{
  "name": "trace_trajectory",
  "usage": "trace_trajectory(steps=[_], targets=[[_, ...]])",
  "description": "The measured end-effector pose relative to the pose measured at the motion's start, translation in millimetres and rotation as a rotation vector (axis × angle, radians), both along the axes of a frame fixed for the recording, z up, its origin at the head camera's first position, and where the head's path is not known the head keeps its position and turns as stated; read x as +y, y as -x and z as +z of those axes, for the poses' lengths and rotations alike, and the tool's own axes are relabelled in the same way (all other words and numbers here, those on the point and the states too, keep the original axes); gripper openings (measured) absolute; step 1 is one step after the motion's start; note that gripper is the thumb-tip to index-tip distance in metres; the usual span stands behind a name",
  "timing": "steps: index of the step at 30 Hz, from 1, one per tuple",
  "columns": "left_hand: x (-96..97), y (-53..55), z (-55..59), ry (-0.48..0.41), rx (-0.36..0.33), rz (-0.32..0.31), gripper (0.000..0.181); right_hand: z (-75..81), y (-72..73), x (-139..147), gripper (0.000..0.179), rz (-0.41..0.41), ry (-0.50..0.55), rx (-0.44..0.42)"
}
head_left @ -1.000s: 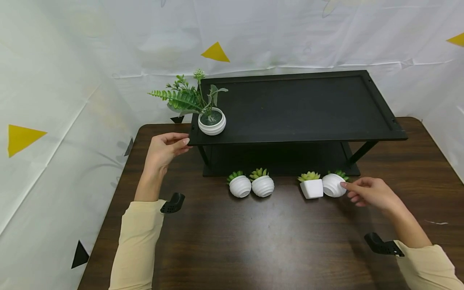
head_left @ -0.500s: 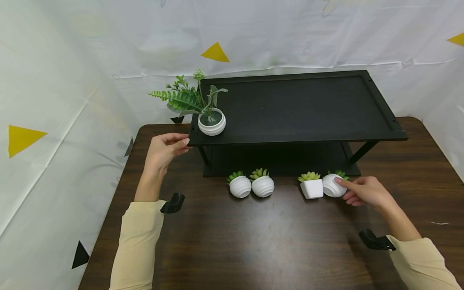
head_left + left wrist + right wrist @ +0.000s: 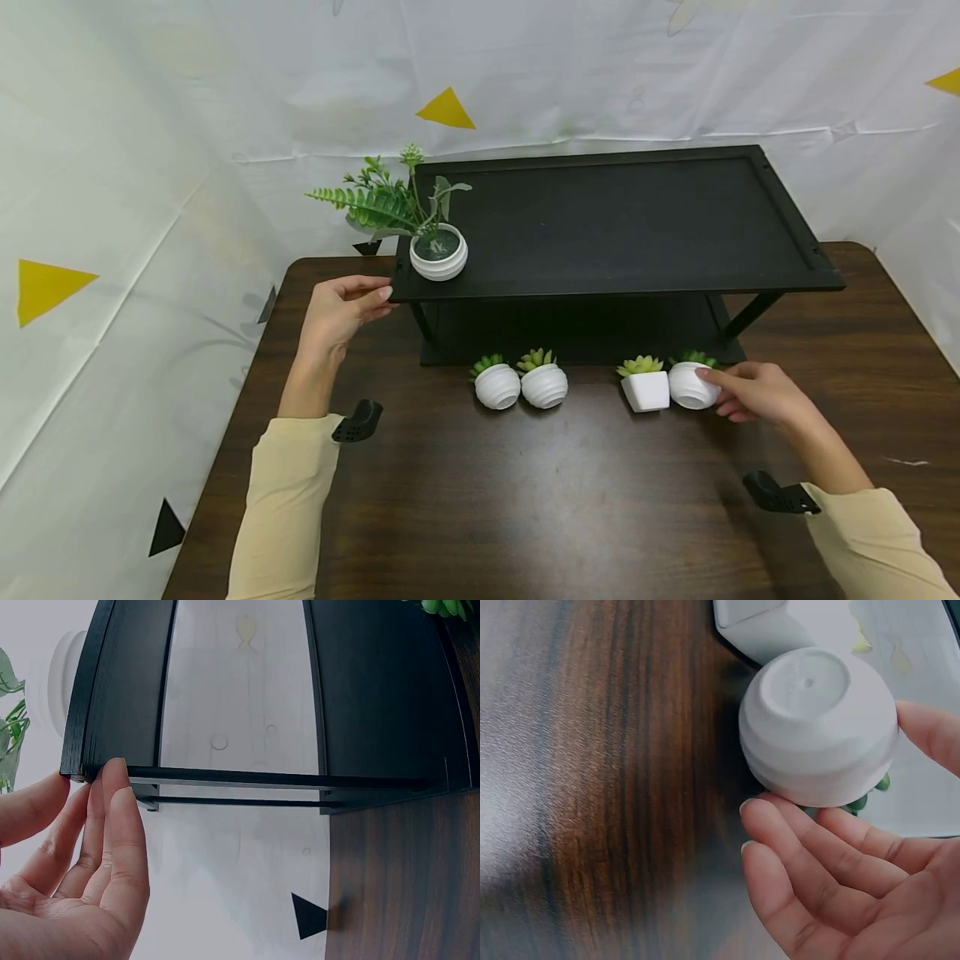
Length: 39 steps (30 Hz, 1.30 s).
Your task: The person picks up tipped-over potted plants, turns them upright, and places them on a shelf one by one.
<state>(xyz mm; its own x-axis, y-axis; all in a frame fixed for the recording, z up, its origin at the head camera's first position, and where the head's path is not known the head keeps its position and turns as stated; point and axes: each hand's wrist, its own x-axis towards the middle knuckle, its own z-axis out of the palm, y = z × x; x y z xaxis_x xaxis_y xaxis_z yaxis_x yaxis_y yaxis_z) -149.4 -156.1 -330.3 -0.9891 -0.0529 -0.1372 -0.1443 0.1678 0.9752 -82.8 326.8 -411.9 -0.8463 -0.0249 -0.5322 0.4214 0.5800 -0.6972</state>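
Observation:
My left hand pinches the front left corner of a black two-tier shelf. Thumb and fingertips meet at its upper board in the left wrist view. At the right, my right hand holds a round white pot with a green succulent, thumb on one side and fingers on the other. That pot lies tilted, its base facing me in the right wrist view and its leaves towards the shelf. Close beside it is a square white pot with a yellow-green succulent, also tilted.
Two more round potted succulents, one on the left and one beside it, lie before the shelf. A larger potted fern stands on the upper board's left end. White cloth hangs behind the brown table.
My right hand has shifted slightly left and forward onto the round pot. The pot has turned so its leaves point more straight at the shelf. My left hand has stayed still.

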Motion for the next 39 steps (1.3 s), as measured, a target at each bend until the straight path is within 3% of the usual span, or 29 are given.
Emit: trace_trajectory(steps=[12, 28, 39], targets=[[0.2, 1.2, -1.0, 0.008, 0.011, -0.003, 0.029, -2.3, 3.5, 4.9, 0.068, 0.057, -0.049, 0.006], [-0.8, 1.5, -1.4, 0.011, 0.005, -0.003, 0.029, -7.5, 7.5, 5.3, 0.069, 0.129, -0.014, -0.049], [-0.9, 1.0, -0.6, 0.015, 0.006, -0.009, 0.029, -14.4, 4.2, 9.2, 0.059, 0.147, 0.002, 0.025]])
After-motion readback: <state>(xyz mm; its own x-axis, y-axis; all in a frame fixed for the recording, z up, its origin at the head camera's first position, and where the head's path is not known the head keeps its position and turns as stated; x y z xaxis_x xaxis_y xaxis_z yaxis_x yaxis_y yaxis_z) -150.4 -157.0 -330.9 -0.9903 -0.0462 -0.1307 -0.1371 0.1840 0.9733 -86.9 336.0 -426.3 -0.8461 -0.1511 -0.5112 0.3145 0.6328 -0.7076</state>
